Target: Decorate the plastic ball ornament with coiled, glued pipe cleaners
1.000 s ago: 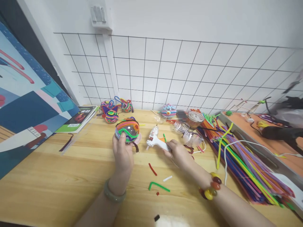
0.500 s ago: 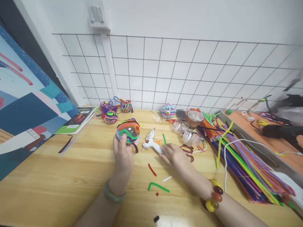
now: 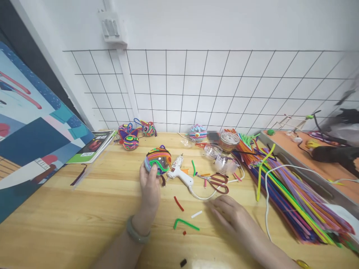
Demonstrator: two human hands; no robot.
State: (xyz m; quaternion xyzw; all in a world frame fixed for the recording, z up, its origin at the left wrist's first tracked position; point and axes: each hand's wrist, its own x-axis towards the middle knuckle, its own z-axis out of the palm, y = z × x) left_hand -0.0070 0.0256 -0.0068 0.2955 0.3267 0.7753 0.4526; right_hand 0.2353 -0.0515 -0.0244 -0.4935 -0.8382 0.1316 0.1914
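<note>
Ball [image 3: 160, 158] gripped in the left hand [image 3: 150, 186] over the bench [image 3: 70, 224], beside a glue gun [image 3: 179, 173].
The ball, wrapped in coloured strands, is clamped between left thumb and fingers, just left of the gun, which is laid on the bench. The right hand [image 3: 232, 216] is held low near the gun's cord [image 3: 202, 198], unclenched, with fingers loosely bent. Scissors [image 3: 220, 183] are set beyond it. Between the two forearms, a red strip [image 3: 178, 203], a white strip [image 3: 196, 214] and a bent green strip [image 3: 187, 224] are scattered.
</note>
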